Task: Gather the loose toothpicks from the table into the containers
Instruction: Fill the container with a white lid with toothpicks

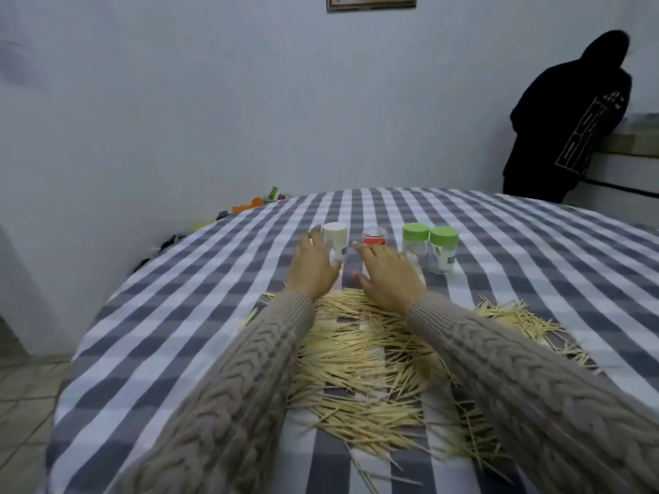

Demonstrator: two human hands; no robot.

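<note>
While the checked tablecloth (178,315) is covered at its near centre by a wide heap of loose toothpicks (360,365), four capped containers are lined up beyond it: a white-lidded jar (336,240), a red-filled jar (374,237), and two green-lidded jars (415,244) (443,249). Nothing is held by either hand. The left hand (313,265) is extended, fingers straight, beside the white-lidded jar. The right hand (387,276) is likewise spread flat.

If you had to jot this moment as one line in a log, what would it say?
stage: reaching | left hand: open, at white-lidded container | right hand: open, empty | toothpicks: loose on table | green-lidded jars: lids on
</note>
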